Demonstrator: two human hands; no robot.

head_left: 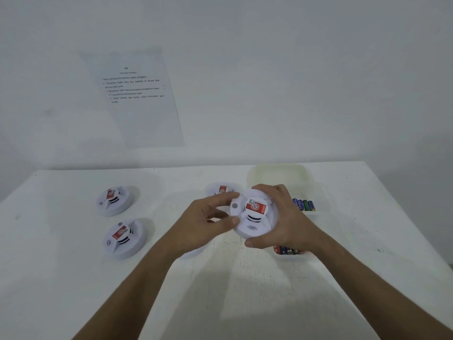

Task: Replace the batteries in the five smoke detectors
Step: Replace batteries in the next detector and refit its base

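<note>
Even soft light, faint shadows, slight blur, wide-angle edge distortion.

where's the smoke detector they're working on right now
In the head view, the smoke detector is held above the table's centre-right, between the left hand and right hand, just left of the batteries.

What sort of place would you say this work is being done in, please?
Probably a staged indoor test station: a bare white table, a printed instruction sheet on the plain wall, and a container of batteries.
</note>
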